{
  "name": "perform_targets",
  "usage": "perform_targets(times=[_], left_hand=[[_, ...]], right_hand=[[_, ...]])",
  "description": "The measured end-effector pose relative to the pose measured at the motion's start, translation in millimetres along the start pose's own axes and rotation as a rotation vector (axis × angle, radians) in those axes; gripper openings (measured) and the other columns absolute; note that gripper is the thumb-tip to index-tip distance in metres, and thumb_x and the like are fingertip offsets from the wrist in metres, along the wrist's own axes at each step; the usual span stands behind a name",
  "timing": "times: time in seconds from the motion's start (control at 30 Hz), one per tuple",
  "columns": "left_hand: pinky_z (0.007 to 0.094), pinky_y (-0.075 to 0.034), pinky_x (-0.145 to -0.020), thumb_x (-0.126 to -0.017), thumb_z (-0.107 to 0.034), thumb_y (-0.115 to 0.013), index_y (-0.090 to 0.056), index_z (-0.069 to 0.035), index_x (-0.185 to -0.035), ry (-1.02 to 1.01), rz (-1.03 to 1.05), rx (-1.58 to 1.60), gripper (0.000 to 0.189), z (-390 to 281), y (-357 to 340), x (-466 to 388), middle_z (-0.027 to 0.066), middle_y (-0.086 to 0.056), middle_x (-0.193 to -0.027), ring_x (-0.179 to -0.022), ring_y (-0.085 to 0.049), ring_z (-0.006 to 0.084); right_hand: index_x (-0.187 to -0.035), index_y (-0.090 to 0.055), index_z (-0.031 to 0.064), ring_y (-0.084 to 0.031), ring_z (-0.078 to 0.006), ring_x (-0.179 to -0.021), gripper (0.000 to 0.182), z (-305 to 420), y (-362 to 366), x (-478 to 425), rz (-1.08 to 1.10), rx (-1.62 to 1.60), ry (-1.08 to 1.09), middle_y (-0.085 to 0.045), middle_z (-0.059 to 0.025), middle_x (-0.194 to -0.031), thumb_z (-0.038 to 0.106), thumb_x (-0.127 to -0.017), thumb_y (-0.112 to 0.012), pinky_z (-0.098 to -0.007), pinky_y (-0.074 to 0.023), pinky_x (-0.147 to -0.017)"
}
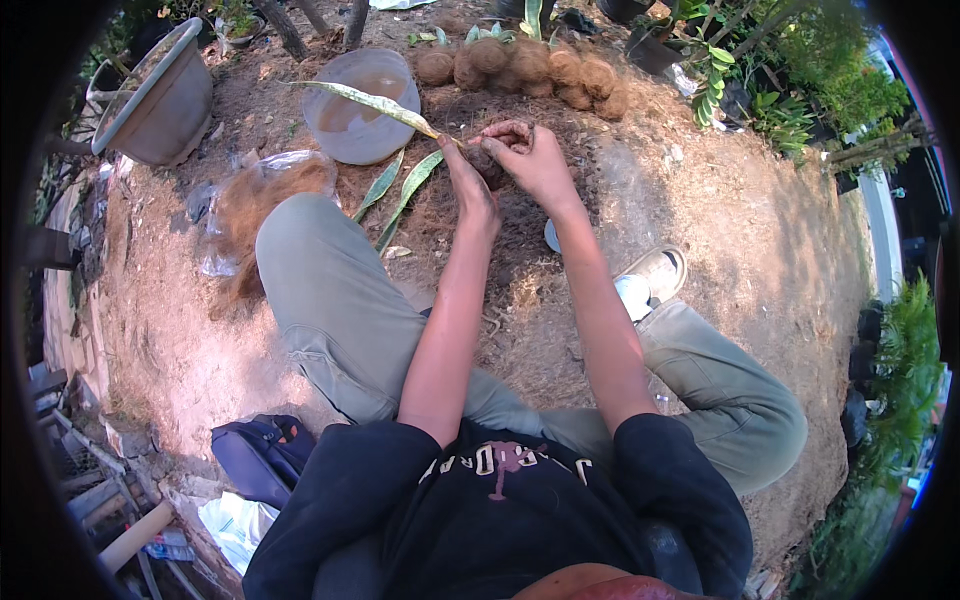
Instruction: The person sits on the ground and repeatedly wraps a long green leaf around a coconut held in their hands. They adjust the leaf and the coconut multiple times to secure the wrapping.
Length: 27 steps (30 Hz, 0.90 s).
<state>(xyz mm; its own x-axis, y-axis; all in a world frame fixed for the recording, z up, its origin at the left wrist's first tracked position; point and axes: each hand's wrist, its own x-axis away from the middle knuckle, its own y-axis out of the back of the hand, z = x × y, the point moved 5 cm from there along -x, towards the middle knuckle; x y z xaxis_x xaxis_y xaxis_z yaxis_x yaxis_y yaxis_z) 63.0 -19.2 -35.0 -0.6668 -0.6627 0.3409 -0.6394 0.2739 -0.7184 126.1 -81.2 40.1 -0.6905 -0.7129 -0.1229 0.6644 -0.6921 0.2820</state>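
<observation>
My left hand (pixel 469 180) cups a dark ball of soil or fibre (pixel 484 166) at the base of a variegated snake plant leaf (pixel 375 102). The leaf points to the upper left, its tip beyond the basin. At the ball's right side, my right hand (pixel 532 159) has its thumb and fingers drawn together. Whether a thread or fibre is between them is too small to tell. Two more snake plant leaves (pixel 409 187) lie left of my left wrist. Dark loose soil (pixel 517 225) spreads on the ground under my hands.
A plastic basin (pixel 360 150) with murky water stands at the upper left. Several fibre-wrapped balls (pixel 525 64) line the far side, some with leaves. Loose coconut fibre (pixel 259 206) lies over clear plastic by my left knee. A big planter (pixel 161 97) stands farther left.
</observation>
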Motion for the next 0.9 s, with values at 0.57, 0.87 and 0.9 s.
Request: perform_targets(times=[0.57,0.87,0.9], left_hand=[[0.0389,-0.036,-0.099,-0.103,-0.044,-0.035,-0.061,0.000,-0.113,-0.549,-0.049,-0.766,0.052,-43.2,-20.1,41.7,0.0177,-0.060,-0.106,-0.105,-0.054,0.0287],[0.0488,-0.030,-0.105,-0.102,-0.039,-0.038,-0.050,0.002,-0.129,-0.877,-0.195,-1.130,0.051,-51.2,-14.2,45.4,0.0246,-0.049,-0.127,-0.122,-0.044,0.0370],[0.0468,-0.033,-0.103,-0.102,-0.040,-0.038,-0.050,0.002,-0.129,-0.803,-0.164,-1.035,0.052,-50.4,-9.2,38.0,0.0235,-0.050,-0.125,-0.120,-0.046,0.0348]], right_hand=[[-0.123,-0.058,-0.0030,-0.058,-0.0135,-0.103,0.054,-27.4,-20.8,16.0,-0.004,-0.647,-0.271,-0.063,-0.0088,-0.116,0.044,-0.100,-0.048,-0.0274,-0.0439,-0.090],[-0.110,-0.060,-0.0057,-0.051,-0.0118,-0.092,0.051,-43.8,-38.9,23.1,-0.032,-0.661,-0.289,-0.061,-0.0105,-0.101,0.043,-0.100,-0.047,-0.0320,-0.0439,-0.079],[-0.110,-0.060,-0.0059,-0.052,-0.0111,-0.091,0.052,-49.4,-39.1,21.2,-0.041,-0.552,-0.265,-0.061,-0.0100,-0.100,0.043,-0.100,-0.048,-0.0311,-0.0440,-0.078]])
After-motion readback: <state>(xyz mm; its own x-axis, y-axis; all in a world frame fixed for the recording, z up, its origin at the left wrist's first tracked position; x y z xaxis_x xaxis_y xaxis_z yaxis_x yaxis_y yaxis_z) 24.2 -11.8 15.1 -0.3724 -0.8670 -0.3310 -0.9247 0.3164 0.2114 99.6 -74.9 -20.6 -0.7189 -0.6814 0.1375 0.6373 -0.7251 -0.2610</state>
